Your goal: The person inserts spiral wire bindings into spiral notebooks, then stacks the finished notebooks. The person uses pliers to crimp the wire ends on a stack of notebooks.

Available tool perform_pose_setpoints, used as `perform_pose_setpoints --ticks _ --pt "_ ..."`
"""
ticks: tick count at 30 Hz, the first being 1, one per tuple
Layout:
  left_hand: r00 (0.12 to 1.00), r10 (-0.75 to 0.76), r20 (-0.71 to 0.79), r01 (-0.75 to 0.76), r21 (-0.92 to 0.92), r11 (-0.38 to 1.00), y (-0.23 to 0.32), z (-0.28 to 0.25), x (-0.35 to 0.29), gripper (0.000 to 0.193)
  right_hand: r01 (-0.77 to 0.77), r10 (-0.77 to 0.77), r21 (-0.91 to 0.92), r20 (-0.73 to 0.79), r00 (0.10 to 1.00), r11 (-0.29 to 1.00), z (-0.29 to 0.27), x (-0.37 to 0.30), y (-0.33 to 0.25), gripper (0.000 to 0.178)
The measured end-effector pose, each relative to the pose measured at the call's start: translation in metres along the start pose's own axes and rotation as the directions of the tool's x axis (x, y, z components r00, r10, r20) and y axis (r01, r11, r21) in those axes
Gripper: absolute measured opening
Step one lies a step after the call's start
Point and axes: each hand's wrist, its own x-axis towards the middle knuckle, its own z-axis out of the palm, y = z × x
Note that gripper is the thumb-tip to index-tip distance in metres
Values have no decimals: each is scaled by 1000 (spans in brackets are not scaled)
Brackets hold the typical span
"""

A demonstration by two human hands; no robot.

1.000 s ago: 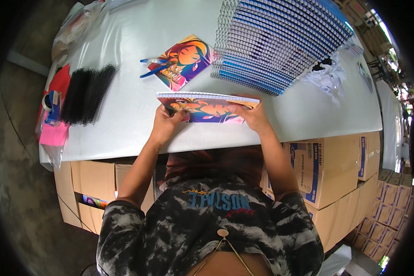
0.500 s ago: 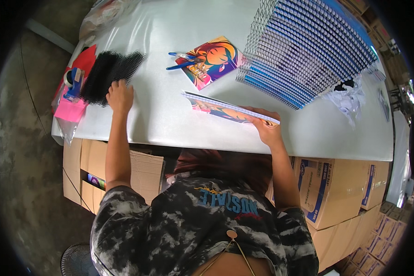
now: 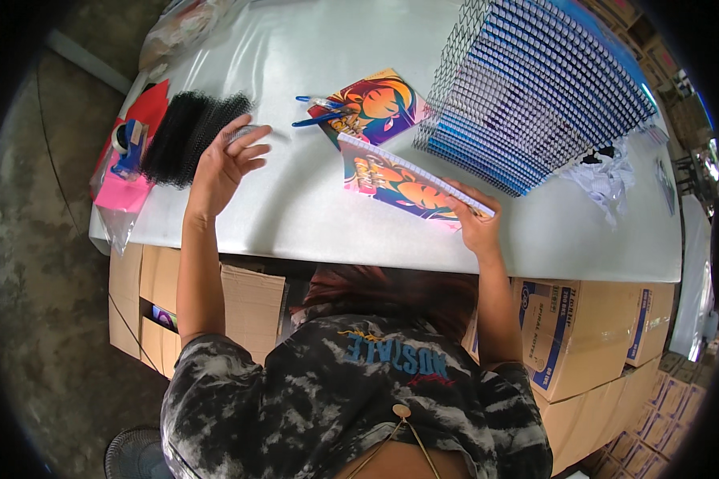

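My right hand (image 3: 478, 217) grips one end of a notebook (image 3: 411, 184), its colourful illustrated cover facing me and its punched page edge tilted up. In my left hand (image 3: 228, 164) is a thin dark spiral binding coil (image 3: 256, 134), blurred and held between the fingers, pointing right. That hand is raised beside a pile of black spiral coils (image 3: 188, 136) on the table. Beyond the held notebook lies another one with a similar cover (image 3: 387, 104). Blue-handled cutting pliers (image 3: 319, 118) rest on its left side.
Coil-bound notebooks (image 3: 535, 96) are stacked at the far right, with crumpled paper (image 3: 603, 180) beside them. A blue tape dispenser (image 3: 128, 152) and a pink packet (image 3: 122, 191) sit at the left of the white table (image 3: 311, 227). Cardboard boxes (image 3: 571, 327) stand below its near edge.
My left hand has lifted off the coil pile, moving slightly right with a coil. The notebook in my right hand has tilted, showing more of its cover.
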Motion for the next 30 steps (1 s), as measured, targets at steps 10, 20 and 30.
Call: perform_pose_setpoints --ticks 10,20,30 --pt "907 -15 421 -185 431 883 -11 43 -6 28 -101 102 5 -67 993 995 -5 -1 -2 26" --pt "921 -77 382 -136 501 855 -25 66 9 41 -50 50 3 -30 998 999 -7 -2 1 26" --pt "805 -503 316 418 301 857 6 70 25 44 26 -22 -44 76 997 999 -7 5 -8 26"
